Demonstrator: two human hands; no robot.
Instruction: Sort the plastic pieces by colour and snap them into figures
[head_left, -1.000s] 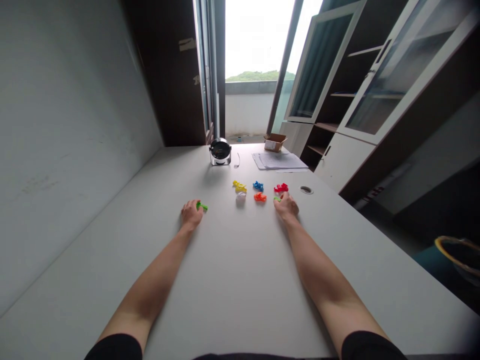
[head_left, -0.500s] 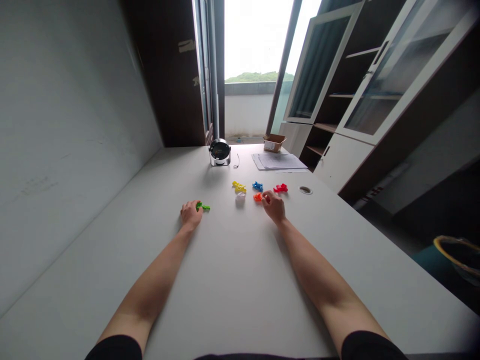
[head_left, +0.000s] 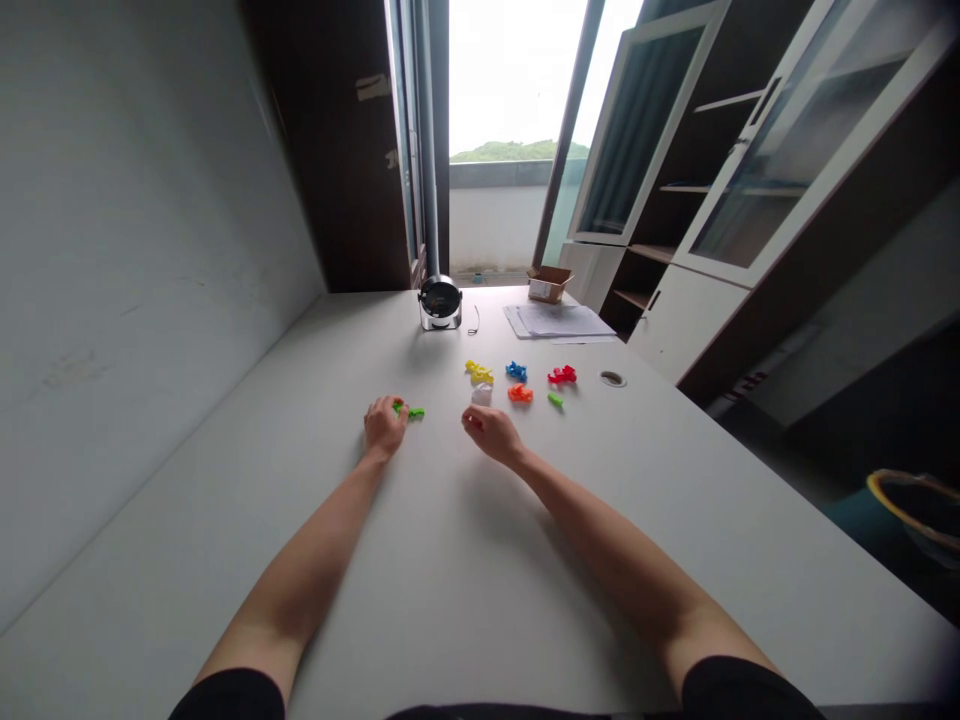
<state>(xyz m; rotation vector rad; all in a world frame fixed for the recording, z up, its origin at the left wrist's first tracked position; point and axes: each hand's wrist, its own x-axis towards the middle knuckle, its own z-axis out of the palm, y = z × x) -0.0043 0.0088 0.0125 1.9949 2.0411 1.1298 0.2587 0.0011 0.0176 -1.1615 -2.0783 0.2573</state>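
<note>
Pretty bright setup here: my counter (head_left: 480,560)'s pale grey, with a lime green piece (head_left: 405,410), yellow piece (head_left: 479,372), blue piece (head_left: 516,371), red piece (head_left: 562,375), orange piece (head_left: 520,393), small green piece (head_left: 554,399) and white piece (head_left: 481,396).

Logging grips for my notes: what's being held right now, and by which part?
The left hand appears to pinch the green piece by its left end; the right hand shows nothing held.

- 9 o'clock: grey-white wall (head_left: 142,300), plain painted surface.
- 11 o'clock: dark wood pillar (head_left: 337,170).
- 12 o'clock: open glazed door (head_left: 510,90), bright daylight entering.
- 1–2 o'clock: glass-fronted cabinet (head_left: 750,170), white frames, dark shelves.
- 3 o'clock: dark floor (head_left: 780,450).
- 4 o'clock: yellow-rimmed bin (head_left: 911,505).
- 6 o'clock: white counter (head_left: 480,620).
</note>
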